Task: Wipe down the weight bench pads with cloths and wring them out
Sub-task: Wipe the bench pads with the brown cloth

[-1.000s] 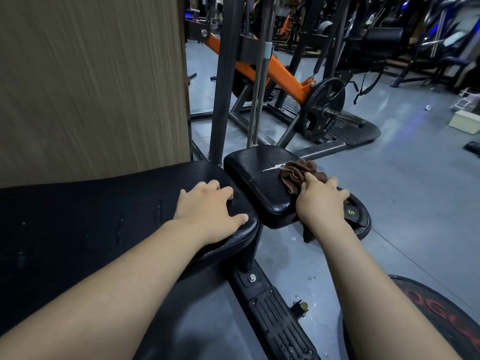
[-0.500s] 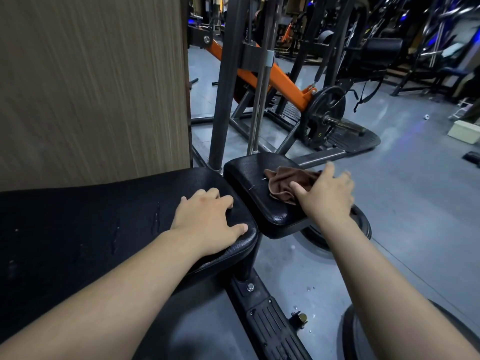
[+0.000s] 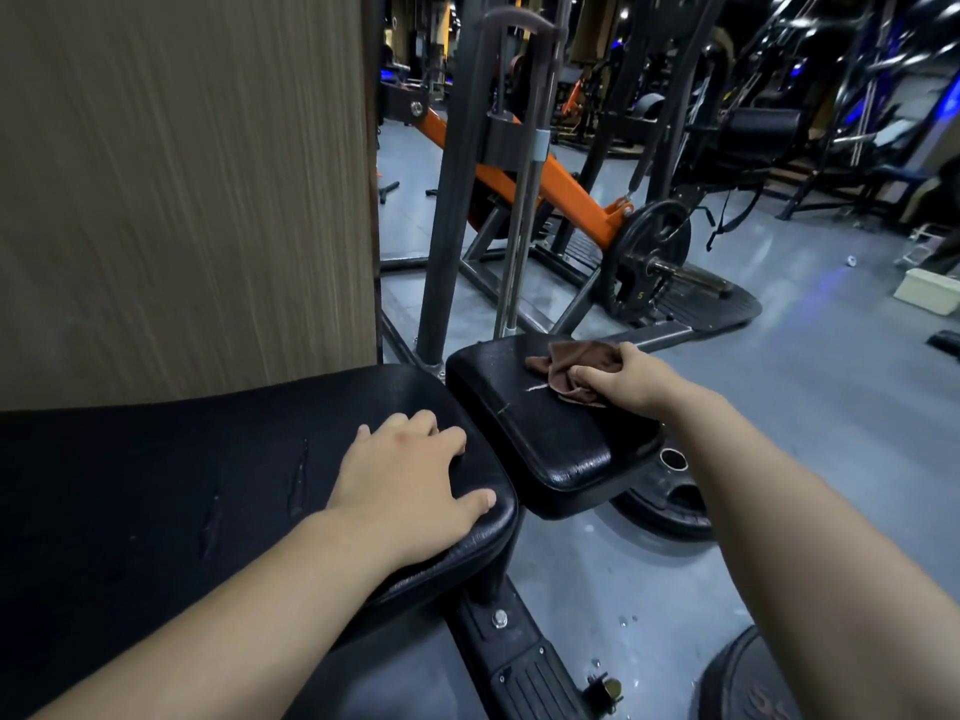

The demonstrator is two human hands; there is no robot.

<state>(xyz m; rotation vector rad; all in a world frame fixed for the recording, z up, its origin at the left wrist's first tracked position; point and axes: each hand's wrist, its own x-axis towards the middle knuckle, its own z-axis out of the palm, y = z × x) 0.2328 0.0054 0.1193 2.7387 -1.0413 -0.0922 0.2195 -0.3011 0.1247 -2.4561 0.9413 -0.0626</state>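
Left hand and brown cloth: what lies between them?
Head view: from the left hand, the edge of the long pad, a narrow gap, then bare seat pad with a white scuff, up to the brown cloth.

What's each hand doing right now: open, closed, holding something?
Left hand: open, resting flat on the long bench pad.
Right hand: grips the brown cloth on the small seat pad.

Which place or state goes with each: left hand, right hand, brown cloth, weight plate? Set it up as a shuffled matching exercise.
Things:
1. left hand
2. right hand
3. brown cloth
4. weight plate

Places or states:
A. on the floor, partly under the small pad
B. resting flat on the end of the long pad
C. bunched on top of the small pad
D. gripping the cloth

Pairs: 1-B, 2-D, 3-C, 4-A
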